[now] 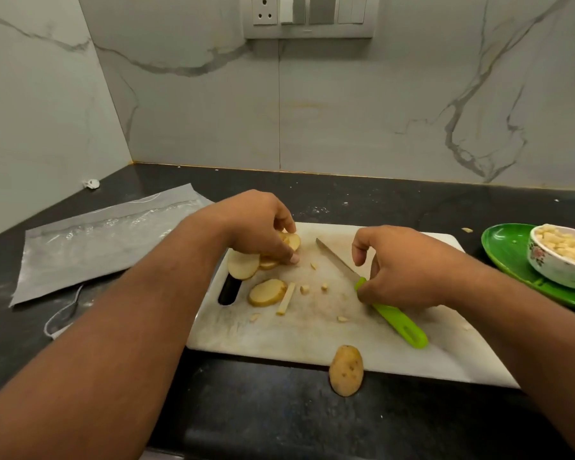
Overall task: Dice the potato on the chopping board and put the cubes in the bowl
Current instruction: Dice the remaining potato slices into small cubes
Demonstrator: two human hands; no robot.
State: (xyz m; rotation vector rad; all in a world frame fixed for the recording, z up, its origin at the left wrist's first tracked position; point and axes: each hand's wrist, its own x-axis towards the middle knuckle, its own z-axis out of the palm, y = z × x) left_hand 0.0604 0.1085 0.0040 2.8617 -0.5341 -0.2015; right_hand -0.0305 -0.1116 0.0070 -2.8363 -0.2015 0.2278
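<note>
While the chopping board [395, 353] sits near the counter edge w/ a potato end [346, 370] half off it, that piece could drop. Bowl [558, 260] at right already holds cubes. Left hand [259, 227] grips stacked potato slices [246, 263]; stack may slide. Right hand [409, 270] loosely grasps the knife [379, 300] handle; weak hold risks a slip.

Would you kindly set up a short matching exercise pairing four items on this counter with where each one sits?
Things:
1. bowl
2. knife
3. potato end piece
4. plastic bag

Places:
A. left of the chopping board
B. at the board's near edge
C. on the green plate
D. on the board, under the right hand

Pairs: 1-C, 2-D, 3-B, 4-A
</note>
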